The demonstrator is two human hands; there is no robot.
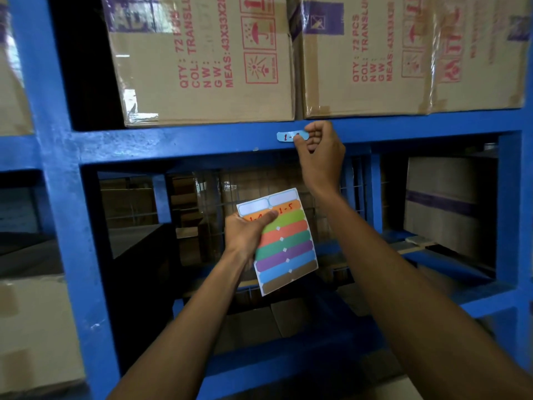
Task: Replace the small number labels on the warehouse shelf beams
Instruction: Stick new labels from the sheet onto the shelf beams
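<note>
A small light-blue label (289, 136) with red handwriting sits on the blue shelf beam (178, 142). My right hand (321, 151) is raised to the beam, fingers curled, thumb and fingertips on the label's right end, which they partly hide. Lower down, my left hand (248, 232) holds a sheet of coloured labels (284, 243) by its upper left part, thumb across an orange strip. Red numbers are written on the orange strips; the two top label spots are peeled white.
Cardboard boxes (202, 62) with red print rest on the beam, right above the label. A blue upright post (54, 168) stands at the left. Behind the sheet, the lower bay holds wire mesh (202, 194) and more boxes (444, 203).
</note>
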